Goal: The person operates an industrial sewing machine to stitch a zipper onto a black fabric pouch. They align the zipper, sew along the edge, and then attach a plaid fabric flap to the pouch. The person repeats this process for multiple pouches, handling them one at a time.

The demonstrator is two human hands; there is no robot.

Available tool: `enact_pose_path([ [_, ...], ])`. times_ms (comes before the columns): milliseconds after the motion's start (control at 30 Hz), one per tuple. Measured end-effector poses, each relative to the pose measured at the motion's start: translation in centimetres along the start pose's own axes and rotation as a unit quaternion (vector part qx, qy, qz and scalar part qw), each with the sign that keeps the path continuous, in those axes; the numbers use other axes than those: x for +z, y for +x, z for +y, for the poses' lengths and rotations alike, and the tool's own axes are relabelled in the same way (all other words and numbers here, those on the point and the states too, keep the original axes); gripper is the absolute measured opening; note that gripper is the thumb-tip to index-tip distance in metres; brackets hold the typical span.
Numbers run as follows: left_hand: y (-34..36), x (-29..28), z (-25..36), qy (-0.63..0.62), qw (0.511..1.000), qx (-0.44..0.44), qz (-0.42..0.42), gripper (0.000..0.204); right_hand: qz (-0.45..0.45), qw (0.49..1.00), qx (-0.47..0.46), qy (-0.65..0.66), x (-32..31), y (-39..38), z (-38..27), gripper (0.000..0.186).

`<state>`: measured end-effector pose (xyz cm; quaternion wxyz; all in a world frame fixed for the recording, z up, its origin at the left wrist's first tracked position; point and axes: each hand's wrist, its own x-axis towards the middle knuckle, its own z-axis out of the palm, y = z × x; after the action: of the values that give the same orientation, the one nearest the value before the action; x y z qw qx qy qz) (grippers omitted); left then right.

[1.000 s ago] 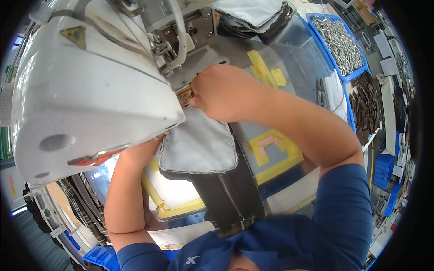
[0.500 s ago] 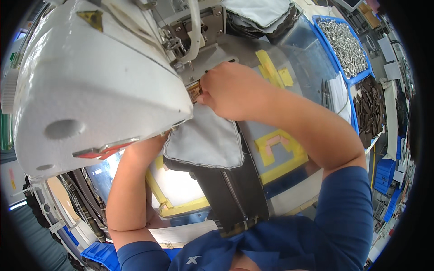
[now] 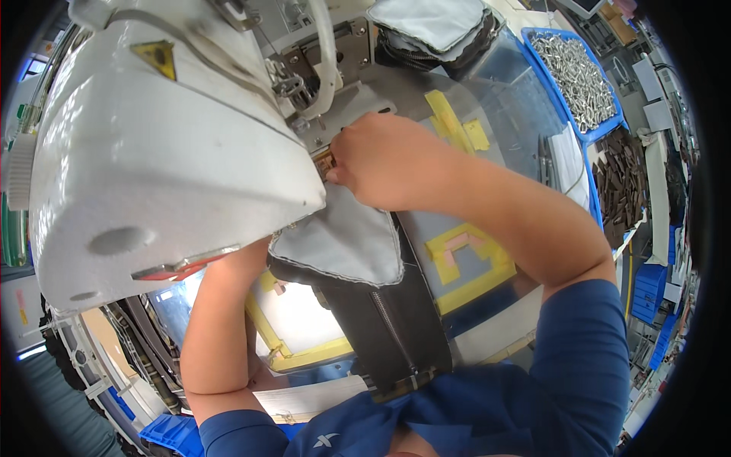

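A white sewing machine head (image 3: 145, 175) stands over the left side of the work. Below its needle area my right hand (image 3: 377, 160) has its fingers curled closed at the top of a black zippered bag piece (image 3: 392, 327) with a grey fabric panel (image 3: 339, 244), beside a small brass-coloured part (image 3: 322, 160). What exactly the fingertips grip is hidden. My left hand (image 3: 255, 255) reaches under the machine head at the panel's left edge; its fingers are hidden.
A stack of grey-and-black pieces (image 3: 426, 27) lies at the back. At right are a blue tray (image 3: 618, 114) of metal parts and many dark strips (image 3: 617, 179). Yellow tape (image 3: 449, 297) marks the work plate (image 3: 495, 175); blue bins (image 3: 647, 293) stand at far right.
My right hand has moved slightly right, then back down a little. The grey panel's lower edge has shifted and now slants more. My left forearm has edged slightly right.
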<state>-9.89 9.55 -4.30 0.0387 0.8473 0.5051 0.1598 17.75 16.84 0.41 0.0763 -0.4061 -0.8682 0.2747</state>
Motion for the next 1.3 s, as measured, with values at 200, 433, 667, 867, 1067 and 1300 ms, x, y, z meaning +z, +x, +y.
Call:
enact_pose_path([
  [200,-1.2,-1.4,1.0,-0.010,0.993,-0.085,-0.081,0.029,0.030,0.999,-0.026,0.019,0.0,0.1,0.1,0.030],
  [433,-0.7,-11.3,10.4,-0.015,0.989,-0.061,-0.130,0.045,0.028,1.000,-0.014,0.001,0.0,-0.3,0.9,0.032],
  [667,-0.2,-6.5,9.2,-0.151,0.977,0.108,-0.100,0.047,0.121,0.988,-0.098,-0.024,0.8,-0.8,1.0,0.028],
  [867,0.0,-6.4,9.5,-0.127,0.975,0.105,-0.151,0.056,0.079,0.993,-0.076,-0.048,-0.3,-0.8,-0.5,0.017],
  [1067,-0.5,-6.2,9.4,-0.100,0.978,0.114,-0.146,0.060,0.111,0.990,-0.088,-0.022,-0.2,-0.9,-1.4,0.023],
  [1300,-1.1,-6.5,9.6,-0.024,0.980,0.114,-0.164,0.049,0.059,0.992,-0.063,-0.095,2.6,0.2,-0.1,0.033],
])
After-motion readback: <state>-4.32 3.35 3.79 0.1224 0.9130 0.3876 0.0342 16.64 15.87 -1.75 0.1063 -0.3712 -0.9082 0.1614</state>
